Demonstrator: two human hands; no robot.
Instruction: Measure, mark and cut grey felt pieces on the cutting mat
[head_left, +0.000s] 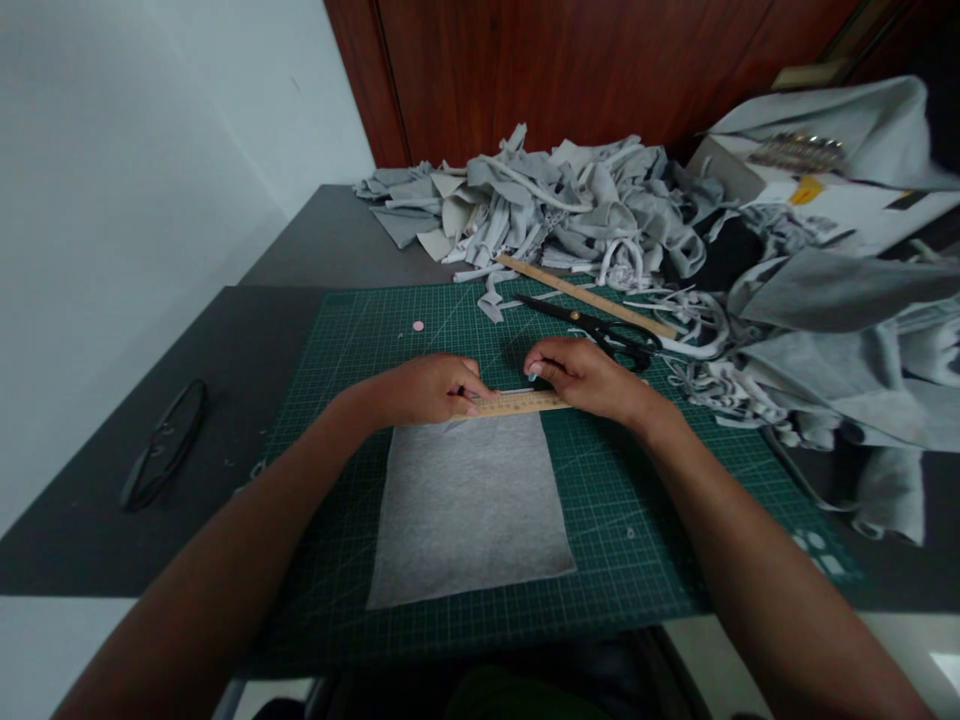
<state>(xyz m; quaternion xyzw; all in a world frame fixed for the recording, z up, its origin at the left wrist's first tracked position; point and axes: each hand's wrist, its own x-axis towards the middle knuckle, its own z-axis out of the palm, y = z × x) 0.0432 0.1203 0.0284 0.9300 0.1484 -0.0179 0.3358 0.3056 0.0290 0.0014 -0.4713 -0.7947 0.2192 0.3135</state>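
Note:
A grey fabric piece (472, 510), roughly square, lies flat on the green cutting mat (615, 560). Across its far edge rests a wooden ruler (517, 402). My left hand (427, 388) is closed at the ruler's left end, thumb and forefinger pressing on it. Beside the ruler's right end, my right hand (581, 375) is pinched around a small pale-blue piece (532, 377), mostly hidden by the fingers; its kind is unclear. The right hand covers that end of the ruler.
Black scissors (592, 325) and a second wooden ruler (585, 295) lie beyond my right hand. Grey fabric scraps (570, 200) are heaped behind and to the right, near a white box (795, 190). A pink disc (418, 326) sits on the mat; a black coiled cord (161, 445) is left.

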